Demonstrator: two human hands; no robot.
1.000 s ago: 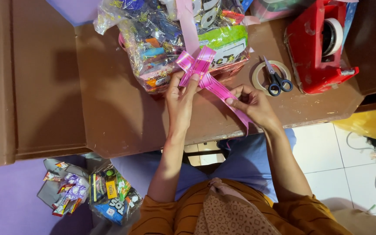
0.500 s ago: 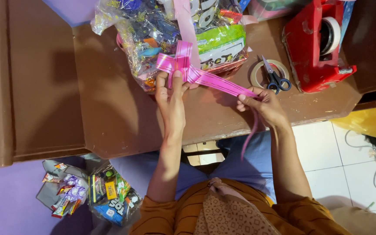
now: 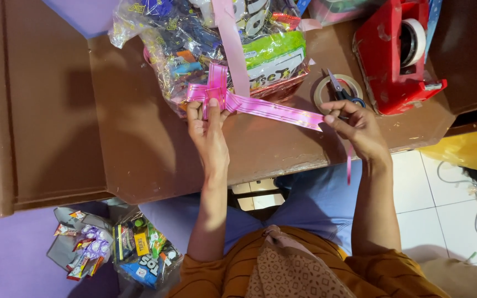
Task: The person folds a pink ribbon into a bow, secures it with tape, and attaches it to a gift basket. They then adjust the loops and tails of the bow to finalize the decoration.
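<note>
A shiny pink pull-bow ribbon [image 3: 260, 106] stretches across the brown table [image 3: 139, 149]. My left hand [image 3: 208, 129] pinches its gathered loops right in front of a clear-wrapped hamper of snack packets [image 3: 216, 44]. My right hand [image 3: 354, 124] grips the ribbon's far end, held taut out to the right; a thin pink string hangs below that wrist. A wider pale pink ribbon runs up over the hamper.
A red tape dispenser [image 3: 396, 55] stands at the back right, with a roll of tape [image 3: 338, 88] and scissors [image 3: 340, 91] lying beside it. Bags of snacks [image 3: 114, 251] sit on the floor at lower left. A yellow bag and cables lie at right.
My right hand has drawn the ribbon end farther to the right, straightening it. The loops have bunched up at my left hand, which stayed by the hamper.
</note>
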